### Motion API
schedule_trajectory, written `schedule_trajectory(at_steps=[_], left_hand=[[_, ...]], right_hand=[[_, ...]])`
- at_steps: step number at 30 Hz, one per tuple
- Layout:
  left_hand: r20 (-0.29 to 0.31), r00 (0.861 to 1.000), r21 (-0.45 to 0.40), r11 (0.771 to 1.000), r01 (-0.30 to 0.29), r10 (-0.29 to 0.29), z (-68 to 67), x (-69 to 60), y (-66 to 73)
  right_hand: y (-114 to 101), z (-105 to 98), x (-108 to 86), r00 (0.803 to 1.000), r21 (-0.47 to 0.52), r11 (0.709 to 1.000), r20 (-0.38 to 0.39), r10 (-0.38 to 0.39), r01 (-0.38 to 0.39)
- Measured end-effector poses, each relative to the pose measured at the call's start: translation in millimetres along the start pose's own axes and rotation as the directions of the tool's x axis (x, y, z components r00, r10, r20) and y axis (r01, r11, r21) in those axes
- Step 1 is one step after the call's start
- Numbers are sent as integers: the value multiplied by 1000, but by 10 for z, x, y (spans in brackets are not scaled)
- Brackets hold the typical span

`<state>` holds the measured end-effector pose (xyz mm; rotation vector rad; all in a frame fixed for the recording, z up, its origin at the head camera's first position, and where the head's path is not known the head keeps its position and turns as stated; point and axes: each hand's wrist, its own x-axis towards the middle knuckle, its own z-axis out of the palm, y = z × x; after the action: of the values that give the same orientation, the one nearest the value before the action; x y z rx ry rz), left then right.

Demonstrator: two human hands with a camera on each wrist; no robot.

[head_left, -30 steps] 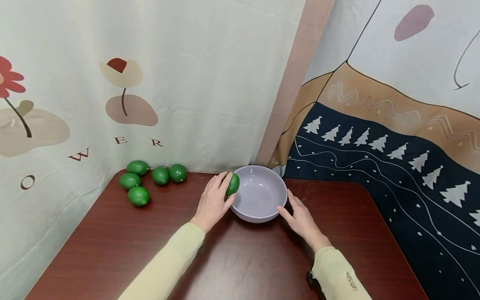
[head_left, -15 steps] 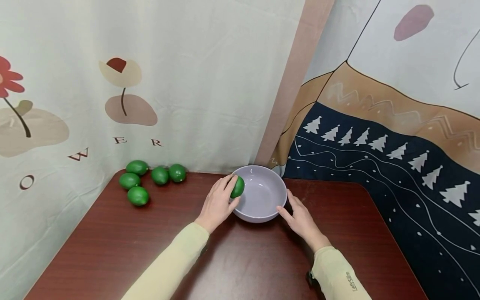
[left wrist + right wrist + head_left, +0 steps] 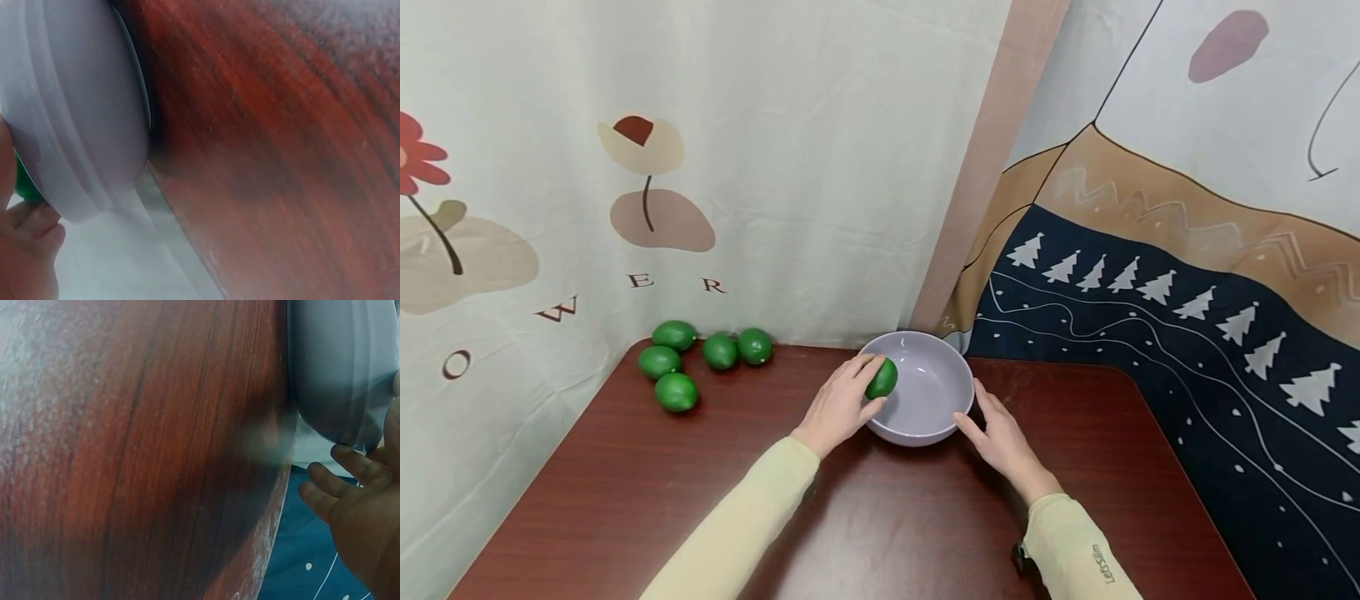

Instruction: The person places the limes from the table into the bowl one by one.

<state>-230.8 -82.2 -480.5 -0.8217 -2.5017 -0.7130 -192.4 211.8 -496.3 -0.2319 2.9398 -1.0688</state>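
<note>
My left hand [image 3: 838, 406] holds a green lime [image 3: 882, 377] over the left rim of a lilac bowl [image 3: 925, 392]. In the left wrist view, a sliver of the lime [image 3: 26, 186] shows between the fingers and the bowl's outer wall [image 3: 87, 94]. My right hand [image 3: 1006, 437] rests against the bowl's right side, thumb near the front rim and fingers along the wall, fairly straight and spread. From the right wrist, one fingertip touches the wall of the bowl [image 3: 340, 369] while other fingers of this hand [image 3: 362, 506] stay off it.
Several more limes [image 3: 676, 392] lie in a loose group at the back left of the dark red wooden table [image 3: 895, 525]. A pale printed curtain [image 3: 820, 167] hangs behind the table's far edge. Dark blue printed cloth [image 3: 1075, 317] hangs on the right.
My left hand has carried the lime right and slightly down, from beside the bowl's left rim to over its inside. The right hand and the bowl stay where they were.
</note>
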Motion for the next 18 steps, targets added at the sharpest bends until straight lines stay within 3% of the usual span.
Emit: schedule_trajectory(at_steps=[7, 13, 18], left_hand=[[107, 994, -36, 999, -3, 6, -9, 59, -49], [220, 975, -42, 999, 22, -12, -38, 100, -54], [266, 964, -15, 1000, -13, 17, -72, 140, -57]], right_hand=[[-3, -2, -2, 1000, 6, 1000, 4, 8, -8], [0, -1, -5, 1000, 5, 1000, 8, 10, -10], [-2, -1, 1, 1000, 5, 1000, 12, 16, -16]])
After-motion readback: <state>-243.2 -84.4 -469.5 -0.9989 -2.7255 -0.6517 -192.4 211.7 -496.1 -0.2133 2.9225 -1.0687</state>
